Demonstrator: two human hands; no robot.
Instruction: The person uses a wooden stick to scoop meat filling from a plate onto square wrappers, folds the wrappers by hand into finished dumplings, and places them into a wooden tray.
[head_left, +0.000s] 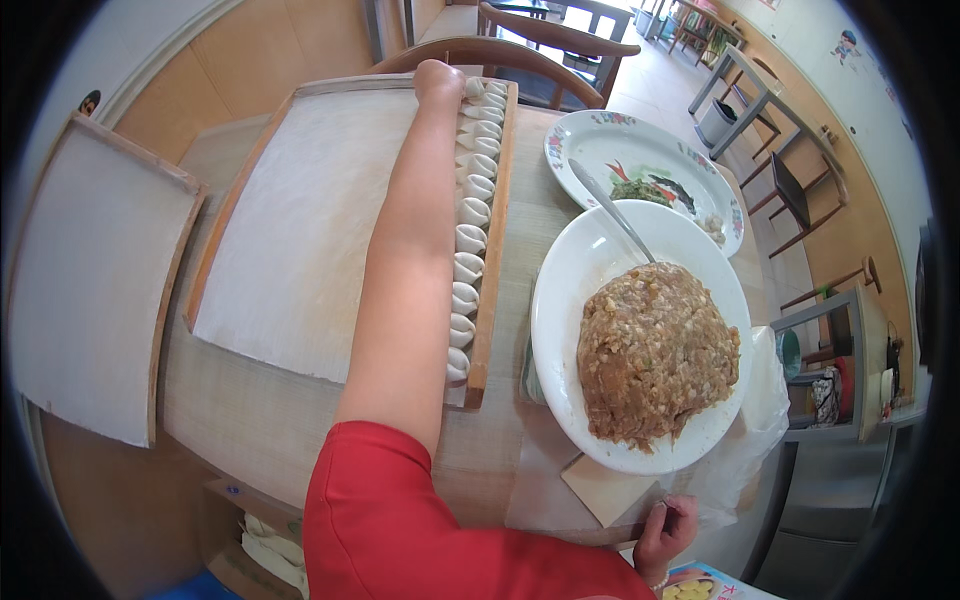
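Observation:
My left arm reaches across a wood-framed tray (300, 225) with a white, floury surface. My left hand (439, 81) is at the tray's far edge, beside the end of a row of folded dumplings (474, 213) along the right rail. Its fingers are turned away, so whether it holds anything is hidden. Near the table's front edge, my right hand (667, 534) is curled, thumb against fingers, with nothing visible in it. Beside it lies a square dough wrapper (609, 491), partly under a white plate (559, 315) heaped with minced filling (656, 356). A metal utensil (611, 210) stands in the filling.
Behind the plate is a floral oval platter (585, 142) with chopped greens (637, 193). A second white board (97, 277) stands at the left. A clear plastic sheet (739, 457) lies at right. Wooden chairs (495, 64) are beyond the table, and a cardboard box (225, 517) sits below.

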